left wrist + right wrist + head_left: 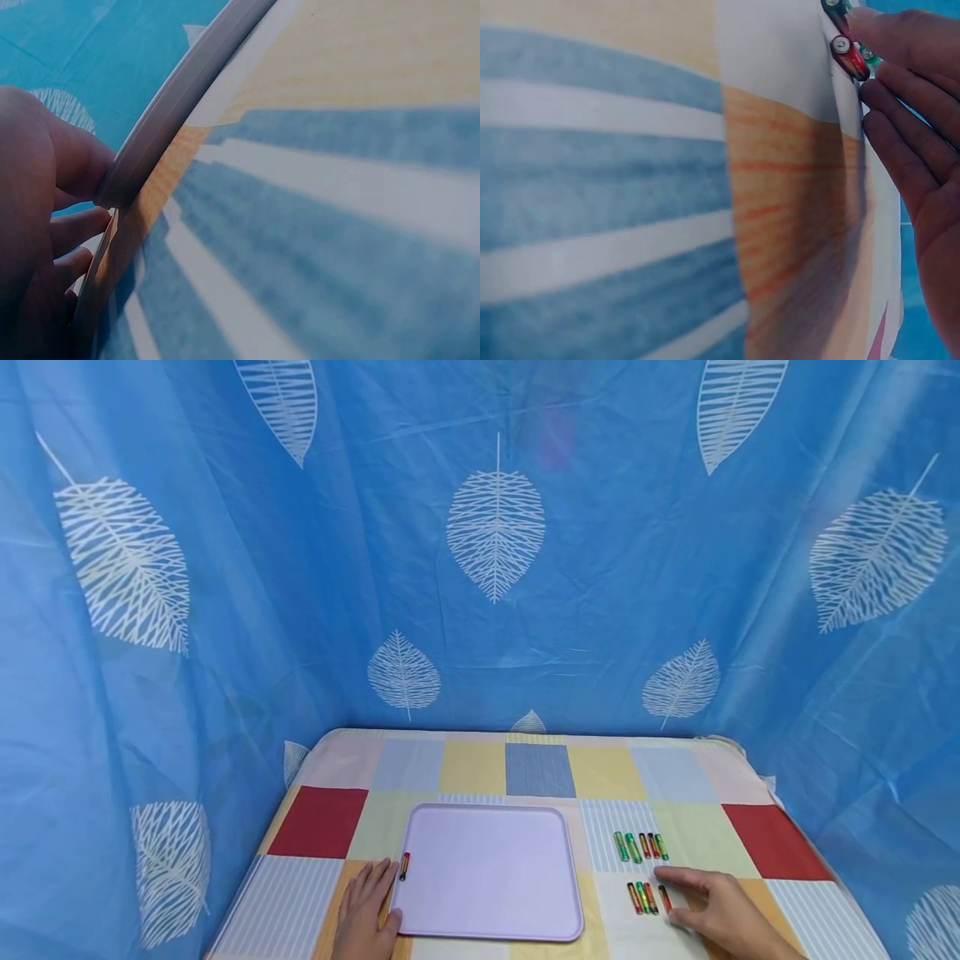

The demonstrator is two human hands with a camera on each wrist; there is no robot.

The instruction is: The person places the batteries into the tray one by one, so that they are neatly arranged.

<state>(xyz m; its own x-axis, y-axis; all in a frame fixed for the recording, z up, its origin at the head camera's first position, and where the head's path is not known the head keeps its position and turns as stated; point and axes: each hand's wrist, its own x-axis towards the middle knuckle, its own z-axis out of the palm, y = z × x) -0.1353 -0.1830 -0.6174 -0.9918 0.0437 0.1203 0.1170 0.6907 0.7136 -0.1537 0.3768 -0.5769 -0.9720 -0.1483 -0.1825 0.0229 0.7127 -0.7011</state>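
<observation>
Looks barely begun: one battery [405,866] inside the tray [495,877] by its left edge, other batteries [643,846] waiting toward the table's [813,902] right edge. Left hand [366,910] loose; right hand [712,902] spread, gripping nothing.

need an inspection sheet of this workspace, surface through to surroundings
Surface: patchwork tablecloth, mostly flat
Job's things: one battery at the left edge of the purple tray; five batteries in the far row and four batteries in the near row, right of the tray
Clutter: nothing seen
Hands: left hand at the tray's left edge; right hand beside the near row
Cables: nothing seen
Surroundings: blue curtain with white leaf prints
</observation>
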